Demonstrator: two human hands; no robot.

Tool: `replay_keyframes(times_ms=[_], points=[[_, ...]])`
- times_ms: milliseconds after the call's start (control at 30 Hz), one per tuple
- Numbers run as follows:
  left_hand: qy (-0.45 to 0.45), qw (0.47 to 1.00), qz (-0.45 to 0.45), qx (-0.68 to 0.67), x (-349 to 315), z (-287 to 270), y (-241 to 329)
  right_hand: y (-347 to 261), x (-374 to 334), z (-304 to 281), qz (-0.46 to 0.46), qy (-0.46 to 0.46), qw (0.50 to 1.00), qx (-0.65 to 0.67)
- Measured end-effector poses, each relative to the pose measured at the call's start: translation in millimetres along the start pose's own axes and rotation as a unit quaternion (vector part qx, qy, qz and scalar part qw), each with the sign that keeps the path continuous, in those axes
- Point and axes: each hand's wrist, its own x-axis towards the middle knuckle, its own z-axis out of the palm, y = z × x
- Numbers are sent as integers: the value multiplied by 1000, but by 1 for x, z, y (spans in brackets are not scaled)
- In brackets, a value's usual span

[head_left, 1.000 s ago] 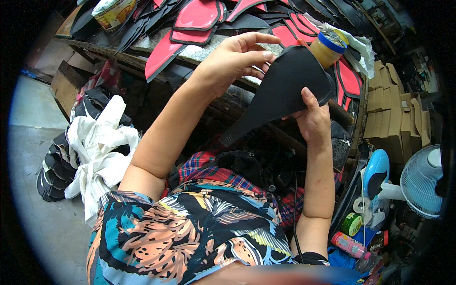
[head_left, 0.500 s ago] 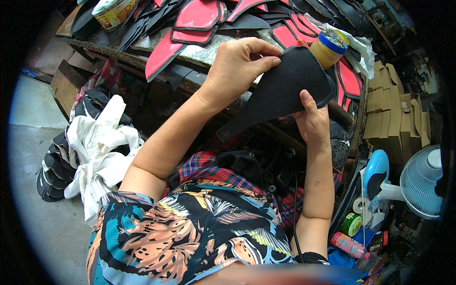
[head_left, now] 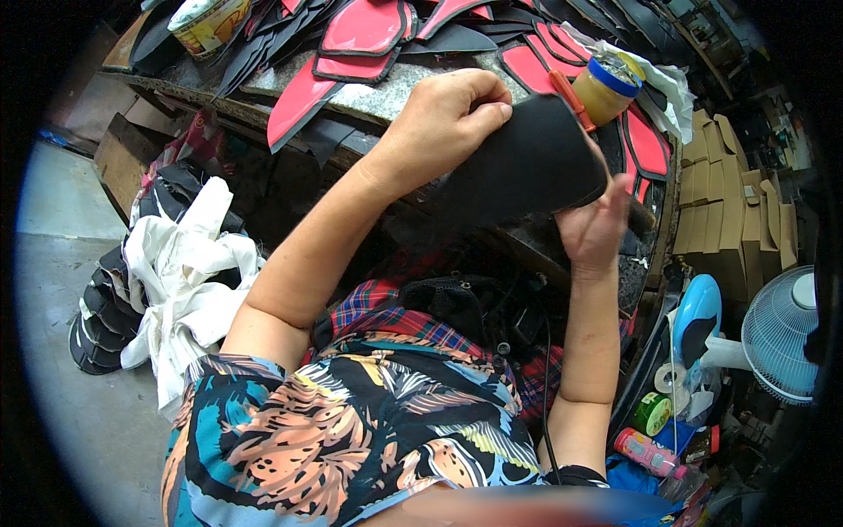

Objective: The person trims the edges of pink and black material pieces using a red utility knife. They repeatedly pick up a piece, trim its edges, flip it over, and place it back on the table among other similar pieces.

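A flat black cut piece [head_left: 536, 158], broad and rounded at its right end, is held up in front of the bench. My left hand [head_left: 443, 123] pinches its upper left edge between thumb and fingers. At its lower right edge is my right hand [head_left: 595, 227], the fingertips smeared by motion and partly behind the piece; whether it grips cannot be told. Just past the piece's upper right edge stand an orange-handled tool [head_left: 572, 101] and a jar of yellowish stuff with a blue rim [head_left: 606, 95]. The piece's narrow lower end is blurred against the dark.
Pink pieces with black edges [head_left: 364, 26] and black pieces lie on the bench [head_left: 378, 101]. A printed tub [head_left: 208, 26] stands at its left. White cloth [head_left: 193, 263] covers a dark stack on the floor. Cardboard [head_left: 724, 193] and a fan [head_left: 777, 334] are at right.
My right thumb has come off the face of the black piece, and that hand has shifted slightly right. The piece has tilted, baring more of the orange handle. My left hand keeps its pinch.
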Motion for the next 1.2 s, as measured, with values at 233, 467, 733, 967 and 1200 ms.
replay_keyframes(times_ms=[233, 467, 733, 967, 1200], points=[[-26, 981, 147, 125, -6, -8, 11, -20, 18, -6, 61, -19, 979, -194], [-40, 966, 178, 185, -14, -6, 16, -34, 30, -4, 123, -58, 966, -219], [-51, 970, 189, 146, -14, -1, 17, -34, 32, -7, 158, -73, 960, -221], [-90, 974, 181, 98, -15, -4, 17, -36, 29, -1, 210, -84, 949, -221], [-90, 991, 88, 40, -19, -1, 18, -19, 26, 4, 158, -52, 980, -112]])
